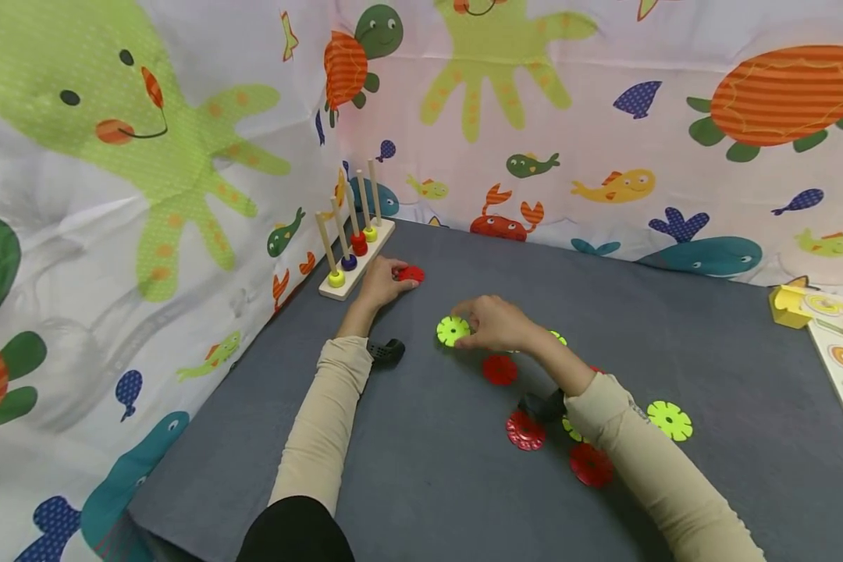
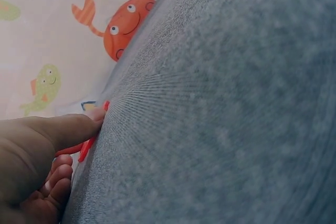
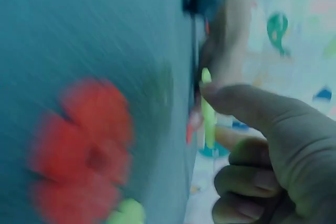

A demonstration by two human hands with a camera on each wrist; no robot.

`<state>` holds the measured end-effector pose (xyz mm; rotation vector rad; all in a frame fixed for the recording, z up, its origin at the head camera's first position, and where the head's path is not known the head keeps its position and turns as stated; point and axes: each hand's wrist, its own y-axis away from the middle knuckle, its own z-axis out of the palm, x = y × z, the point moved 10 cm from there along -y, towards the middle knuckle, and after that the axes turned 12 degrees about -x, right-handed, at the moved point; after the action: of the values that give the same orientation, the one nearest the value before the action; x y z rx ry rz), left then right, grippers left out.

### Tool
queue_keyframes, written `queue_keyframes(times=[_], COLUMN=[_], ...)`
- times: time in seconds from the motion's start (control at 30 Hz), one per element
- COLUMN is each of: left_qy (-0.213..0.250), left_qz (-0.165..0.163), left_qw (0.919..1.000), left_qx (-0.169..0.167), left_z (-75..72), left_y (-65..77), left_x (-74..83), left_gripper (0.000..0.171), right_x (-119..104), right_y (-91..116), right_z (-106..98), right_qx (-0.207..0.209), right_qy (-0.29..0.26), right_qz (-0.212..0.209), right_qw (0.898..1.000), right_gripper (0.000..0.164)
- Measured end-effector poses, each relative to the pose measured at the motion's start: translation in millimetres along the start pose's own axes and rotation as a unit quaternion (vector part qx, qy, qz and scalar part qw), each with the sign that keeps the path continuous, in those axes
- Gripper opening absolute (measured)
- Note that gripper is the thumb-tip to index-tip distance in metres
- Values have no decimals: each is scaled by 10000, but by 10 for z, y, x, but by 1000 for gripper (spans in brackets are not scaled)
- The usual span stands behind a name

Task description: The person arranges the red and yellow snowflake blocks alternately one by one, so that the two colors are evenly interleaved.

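My left hand (image 1: 382, 282) pinches a red plastic disc (image 1: 410, 274) low at the table, beside the wooden peg stand (image 1: 337, 292). In the left wrist view the thumb presses on the red disc (image 2: 88, 148), mostly hidden by the hand. My right hand (image 1: 500, 323) holds a yellow-green notched disc (image 1: 453, 331) between thumb and fingers, above the table. That disc (image 3: 208, 116) is seen edge-on in the right wrist view, the other fingers curled below it. A red notched disc (image 1: 499, 370) lies beneath the right hand.
Short yellow, blue and red rings sit low on the stand's upright pegs (image 1: 340, 228). More discs lie around the right forearm, including a red one (image 1: 525, 431) and a yellow-green one (image 1: 670, 421). At the right edge are a picture board (image 1: 837, 343) and a yellow block (image 1: 789, 307). Printed cloth (image 1: 590, 117) hangs behind.
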<state>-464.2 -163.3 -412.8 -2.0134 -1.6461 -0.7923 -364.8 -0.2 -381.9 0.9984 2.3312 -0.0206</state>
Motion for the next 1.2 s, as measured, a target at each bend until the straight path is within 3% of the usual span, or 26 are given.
queue_keyframes(times=[0.17,0.27,0.37,0.83,1.2], left_qy=[79,14,-40,31,64], left_qz=[-3,3,11,169,313], left_qw=[10000,10000,10000,9998,9995], left_qx=[-38,-38,-6,-39,14], left_z=[-11,-13,-12,28,13], left_y=[14,23,22,27,34], left_x=[-11,1,14,-1,39], left_gripper=[45,44,43,42,44], right_x=[359,552,631,759,799], right_y=[-347,-507,-613,-702,-720], right_z=[-375,-395,-361,-216,-215], right_qx=[858,962,1049,1429,1409], right_qy=[50,-38,-195,-814,-784], right_qz=[940,1446,1671,2214,2232], right_qw=[9919,9848,9801,9612,9613], right_gripper=[50,54,55,49,53])
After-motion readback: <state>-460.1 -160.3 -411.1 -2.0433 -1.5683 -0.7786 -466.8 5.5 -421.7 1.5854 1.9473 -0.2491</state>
